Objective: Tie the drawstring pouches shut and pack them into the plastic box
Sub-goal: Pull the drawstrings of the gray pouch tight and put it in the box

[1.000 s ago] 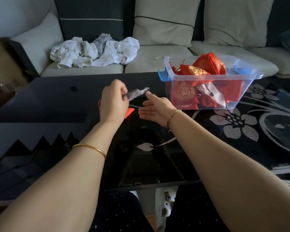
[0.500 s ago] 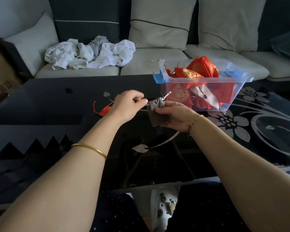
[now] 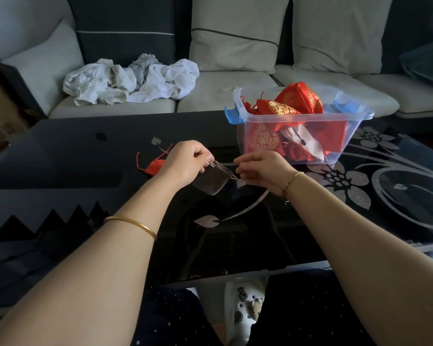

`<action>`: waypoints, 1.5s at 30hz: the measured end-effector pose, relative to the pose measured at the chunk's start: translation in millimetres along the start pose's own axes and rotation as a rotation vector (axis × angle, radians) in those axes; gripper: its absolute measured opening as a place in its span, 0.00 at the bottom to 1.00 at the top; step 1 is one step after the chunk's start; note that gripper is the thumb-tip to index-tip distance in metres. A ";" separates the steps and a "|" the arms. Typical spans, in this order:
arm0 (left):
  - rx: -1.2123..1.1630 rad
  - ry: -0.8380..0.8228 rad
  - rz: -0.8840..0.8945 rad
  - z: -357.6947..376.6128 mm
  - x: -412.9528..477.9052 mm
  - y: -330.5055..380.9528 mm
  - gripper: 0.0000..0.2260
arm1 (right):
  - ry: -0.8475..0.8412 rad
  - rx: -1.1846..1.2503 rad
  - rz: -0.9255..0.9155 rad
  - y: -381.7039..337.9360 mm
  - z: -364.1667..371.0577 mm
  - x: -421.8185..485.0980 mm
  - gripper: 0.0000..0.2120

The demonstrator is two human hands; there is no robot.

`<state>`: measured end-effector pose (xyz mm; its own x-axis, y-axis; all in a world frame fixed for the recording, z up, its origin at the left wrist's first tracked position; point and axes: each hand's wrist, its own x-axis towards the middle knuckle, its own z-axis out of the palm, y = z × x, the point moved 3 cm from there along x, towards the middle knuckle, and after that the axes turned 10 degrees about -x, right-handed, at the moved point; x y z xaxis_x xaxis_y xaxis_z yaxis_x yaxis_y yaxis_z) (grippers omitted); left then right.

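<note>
A black glass table (image 3: 85, 151) is standing before a sofa (image 3: 223, 96). Left of the plastic box (image 3: 305, 120), the grey pouch (image 3: 211, 181) is pointing mouth-first at the sofa — long axis near-to-far — left hand (image 3: 183, 163) and right hand (image 3: 260, 168) pinching its drawstrings (image 3: 229, 166).

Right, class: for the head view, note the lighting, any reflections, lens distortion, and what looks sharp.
Head view: dim, soft light without hard shadows; the glossy black table gives faint reflections, no strong glare; wide-angle bending curves the sofa seat line; left hand, right hand, grey pouch and its drawstring look fairly sharp.
</note>
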<state>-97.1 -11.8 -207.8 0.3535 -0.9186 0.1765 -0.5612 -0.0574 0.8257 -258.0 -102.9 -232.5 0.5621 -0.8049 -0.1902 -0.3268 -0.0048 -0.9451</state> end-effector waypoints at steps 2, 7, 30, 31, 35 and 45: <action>-0.011 0.012 0.000 -1.6 0.2 -2.8 0.07 | -0.010 -0.034 0.030 3.5 1.4 1.2 0.07; -0.052 0.017 -0.017 -2.9 1.8 -7.9 0.07 | -0.132 -0.209 0.191 11.2 12.0 0.5 0.14; 0.173 0.032 -0.105 -13.0 -5.6 -2.9 0.09 | 0.251 -0.240 -0.002 7.4 -13.6 3.2 0.11; 0.188 0.030 -0.106 -12.7 -5.5 -2.5 0.10 | 0.266 -0.245 0.002 7.1 -12.5 4.0 0.11; -0.045 0.039 -0.341 -11.2 -3.8 -12.7 0.13 | 0.251 -0.014 0.137 10.8 -12.3 7.2 0.13; -1.121 0.150 -0.375 -3.1 3.4 13.6 0.16 | 0.211 0.292 0.374 13.4 6.5 8.8 0.14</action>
<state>-101.1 -14.4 -194.2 0.4818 -0.8583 -0.1765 0.5361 0.1294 0.8342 -252.5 -106.1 -248.6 0.2725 -0.8221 -0.4999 -0.2333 0.4476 -0.8633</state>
